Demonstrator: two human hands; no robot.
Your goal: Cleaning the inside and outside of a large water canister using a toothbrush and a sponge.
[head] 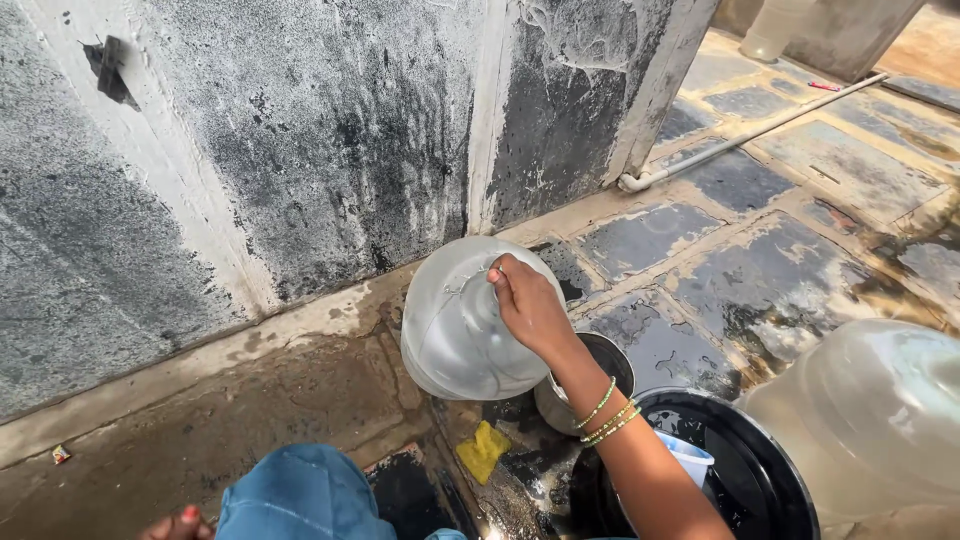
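My right hand (527, 303) is closed on the upper side of a large clear plastic water jug (450, 330), fingers curled against its surface. The jug lies tilted on the wet stone floor close to the stained wall (300, 150). Green and gold bangles sit on my right wrist. Under my forearm stands a small steel pot (612, 362). My left hand is out of view. My knee in blue cloth (300, 495) shows at the bottom edge.
A black tub (770, 480) with a white cup (690, 457) in it stands at the lower right, beside a second large translucent jug (870, 420). A yellow scrub cloth (483, 450) lies on the floor. A white pipe (760, 130) runs along the tiles.
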